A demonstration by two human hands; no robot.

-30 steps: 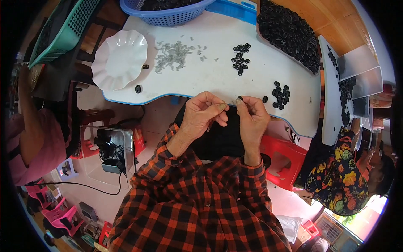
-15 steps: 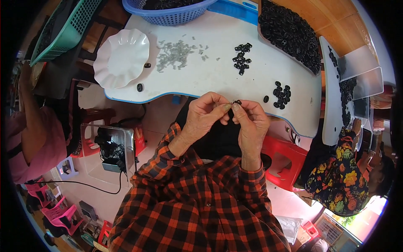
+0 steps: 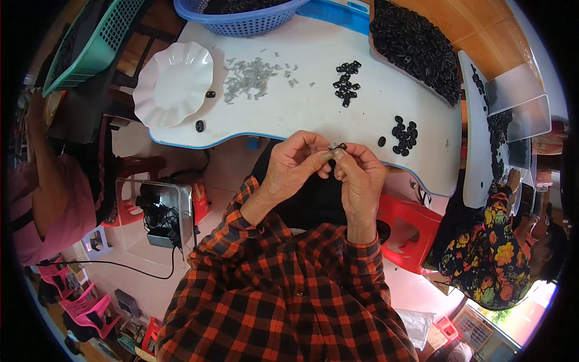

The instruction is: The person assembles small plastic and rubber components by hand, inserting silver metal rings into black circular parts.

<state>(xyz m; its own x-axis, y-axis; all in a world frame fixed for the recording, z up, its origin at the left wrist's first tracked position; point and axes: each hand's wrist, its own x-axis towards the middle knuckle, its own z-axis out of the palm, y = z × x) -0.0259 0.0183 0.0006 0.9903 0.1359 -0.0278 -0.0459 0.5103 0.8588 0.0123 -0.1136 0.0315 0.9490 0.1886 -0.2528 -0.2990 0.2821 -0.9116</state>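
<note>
My left hand (image 3: 295, 166) and my right hand (image 3: 360, 175) meet at the fingertips, just off the table's near edge. Between the thumb and forefinger of my right hand is a small black part (image 3: 342, 146), mostly covered by the fingers. My left thumb and forefinger pinch right beside it; a tiny pale bit shows there, too small to name. Nearest on the table are a loose black oval piece (image 3: 382, 141) and a cluster of black oval pieces (image 3: 404, 136). Farther off are a pile of smaller black parts (image 3: 345, 84) and many small clear pieces (image 3: 250, 78).
A white scalloped plate (image 3: 172, 84) overhangs the left of the white table (image 3: 301, 114). At the back are a blue basket (image 3: 247, 25) and a tray heaped with black pieces (image 3: 416, 51). A person in a floral top (image 3: 488, 253) sits right; another in pink (image 3: 54, 199), left.
The fingertips have shifted slightly, and more of the black part and a pale bit now show between them. The piles on the table are unchanged.
</note>
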